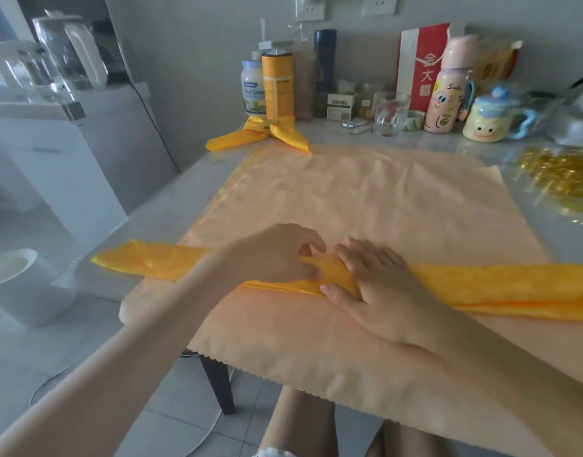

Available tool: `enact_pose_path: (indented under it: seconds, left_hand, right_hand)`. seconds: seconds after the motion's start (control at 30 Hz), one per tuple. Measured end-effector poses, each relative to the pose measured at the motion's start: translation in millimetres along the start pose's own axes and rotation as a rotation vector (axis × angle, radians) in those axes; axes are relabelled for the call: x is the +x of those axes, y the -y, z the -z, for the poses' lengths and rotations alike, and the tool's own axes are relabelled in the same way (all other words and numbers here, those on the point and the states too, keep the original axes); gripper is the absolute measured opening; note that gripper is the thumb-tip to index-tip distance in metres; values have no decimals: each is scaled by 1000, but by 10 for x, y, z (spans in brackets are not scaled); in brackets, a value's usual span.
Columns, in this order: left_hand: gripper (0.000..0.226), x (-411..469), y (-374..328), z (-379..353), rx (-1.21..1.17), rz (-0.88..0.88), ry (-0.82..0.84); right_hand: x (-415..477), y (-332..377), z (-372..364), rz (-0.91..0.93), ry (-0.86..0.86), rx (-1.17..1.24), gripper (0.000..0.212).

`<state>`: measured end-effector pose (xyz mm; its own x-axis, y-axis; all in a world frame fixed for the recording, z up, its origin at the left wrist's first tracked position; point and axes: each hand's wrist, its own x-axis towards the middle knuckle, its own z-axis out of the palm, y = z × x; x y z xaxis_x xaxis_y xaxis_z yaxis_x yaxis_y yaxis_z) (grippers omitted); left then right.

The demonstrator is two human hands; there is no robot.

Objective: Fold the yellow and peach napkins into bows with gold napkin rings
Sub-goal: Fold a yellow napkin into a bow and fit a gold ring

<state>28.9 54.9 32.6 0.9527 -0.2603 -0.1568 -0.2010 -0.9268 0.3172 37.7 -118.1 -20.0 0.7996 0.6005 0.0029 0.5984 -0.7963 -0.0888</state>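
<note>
Underneath, peach napkin [366,199] flat on pale table [448,141], grey-tiled floor [171,407] beyond

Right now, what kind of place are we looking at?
Most likely a home kitchen or dining corner: a table holding a food jar and a cartoon mug, plus a glass-jug appliance on a white cabinet beside it.

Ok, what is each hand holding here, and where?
Both are on the yellow napkin strip, near its middle: the left hand pinches a fold there; the right hand presses flat beside it.
</note>
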Motion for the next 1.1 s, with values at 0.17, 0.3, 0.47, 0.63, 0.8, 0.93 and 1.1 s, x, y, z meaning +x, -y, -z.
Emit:
enact_pose_path:
  seconds: [0.17, 0.3, 0.47, 0.63, 0.8, 0.93, 1.1]
  left_hand:
    - [46, 159, -50, 42, 87, 100, 196]
    - [52, 246, -21, 123, 142, 144, 282]
    - [36, 397, -20, 174, 94, 91, 328]
    - [44, 865, -86, 229, 121, 58, 157]
    - [60, 1129, -149, 175, 183, 73, 19]
    - [64, 1093, -197, -146, 95, -216, -61]
    - [66, 1103, -56, -461, 109, -278, -196]
  right_hand:
    - [-155, -124, 137, -30, -128, 154, 65]
    - [-358, -476, 405, -158, 17, 120, 49]
    - [-283, -856, 577, -203, 210, 296, 41]
    - [196, -1234, 694, -302, 129, 158, 50]
    - [377, -1433, 418, -424, -75, 71, 52]
    - [379, -1339, 297, -339, -250, -297, 34]
    - [540, -976, 270, -146, -268, 11, 36]
